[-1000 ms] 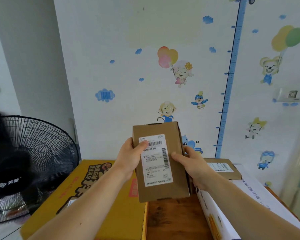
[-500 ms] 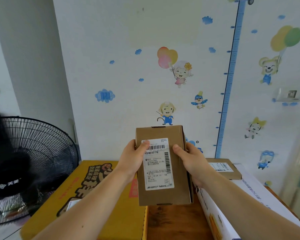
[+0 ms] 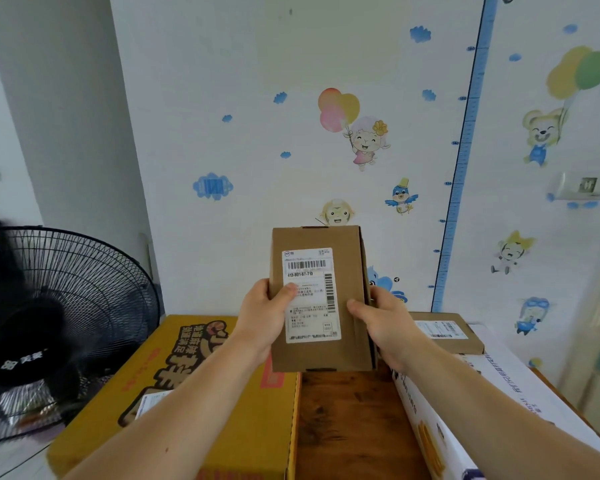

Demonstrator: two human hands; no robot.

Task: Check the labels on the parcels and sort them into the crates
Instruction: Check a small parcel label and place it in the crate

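parcel (image 3: 321,299) between both hands

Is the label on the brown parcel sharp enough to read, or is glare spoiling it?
Head view: the white shipping label on the brown cardboard parcel is sharp and glare-free, big number legible, fine print too small; head view, left edge: the black floor fan is smeared; the blue wall ruler bows, wide-angle.

Wooden table (image 3: 347,427) between yellow carton (image 3: 253,445) and white carton (image 3: 534,379).
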